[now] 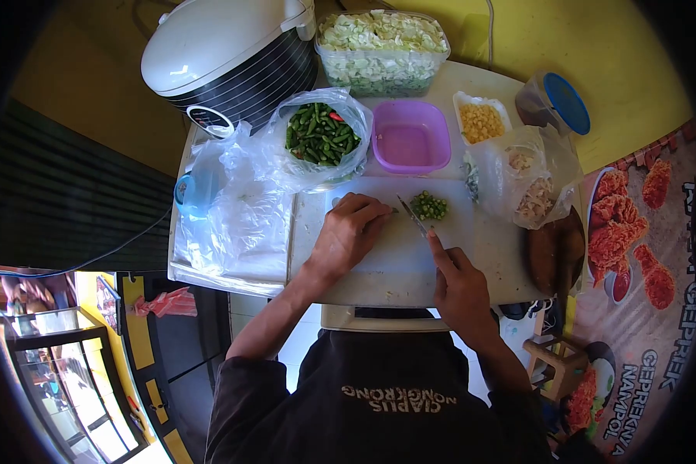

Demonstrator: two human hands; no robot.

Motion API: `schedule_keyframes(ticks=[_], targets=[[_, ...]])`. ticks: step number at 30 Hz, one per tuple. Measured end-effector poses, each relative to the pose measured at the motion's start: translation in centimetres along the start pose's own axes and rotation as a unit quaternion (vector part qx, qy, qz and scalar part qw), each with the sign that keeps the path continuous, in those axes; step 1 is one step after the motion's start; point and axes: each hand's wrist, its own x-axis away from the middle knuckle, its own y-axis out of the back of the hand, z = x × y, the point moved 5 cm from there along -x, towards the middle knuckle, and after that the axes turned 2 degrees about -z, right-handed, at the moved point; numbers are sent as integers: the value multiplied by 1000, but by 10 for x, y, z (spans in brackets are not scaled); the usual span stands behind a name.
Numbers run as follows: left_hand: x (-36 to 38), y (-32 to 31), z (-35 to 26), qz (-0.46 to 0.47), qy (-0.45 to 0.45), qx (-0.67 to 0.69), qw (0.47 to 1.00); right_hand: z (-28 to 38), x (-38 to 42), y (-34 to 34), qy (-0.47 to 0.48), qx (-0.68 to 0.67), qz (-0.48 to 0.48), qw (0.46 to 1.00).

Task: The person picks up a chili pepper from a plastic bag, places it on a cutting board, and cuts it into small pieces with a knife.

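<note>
On a white cutting board, my left hand has its fingers bent together, with the tip of a green chili just past them. My right hand grips a knife, index finger along its top, the blade slanting up and left beside the chili. A small heap of chopped green chilies lies right of the blade. Behind the board are an open plastic bag of whole green chilies, with a red one among them, and a purple container that looks nearly bare inside.
A rice cooker and a tub of chopped cabbage stand at the back. To the right are a tray of yellow pieces, a blue-lidded container and a bag of pale shreds. Clear plastic bags lie left.
</note>
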Motion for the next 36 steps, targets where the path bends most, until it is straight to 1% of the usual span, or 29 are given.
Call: schedule_keyframes(ticks=[11, 14, 18, 26, 30, 33, 36], targets=[[0, -1, -1, -14, -12, -10, 1000, 4, 4, -6, -4, 2, 20, 1000], [-1, 0, -3, -10, 9, -4, 1000, 4, 5, -5, -9, 2, 29, 1000], [-1, -1, -1, -10, 7, -7, 1000, 3, 6, -5, -9, -11, 40, 999], [-1, -3, 0, -15, -4, -7, 1000, 12, -14, -13, -11, 33, 55, 998], [0, -2, -1, -11, 14, -9, 1000, 16, -22, -17, -5, 48, 61, 997], [-1, -2, -1, -11, 6, -16, 1000, 13, -9, -13, -2, 63, 74, 995], [-2, 0, -2, -7, 7, -15, 1000, 13, 4, -10, -2, 58, 61, 996]])
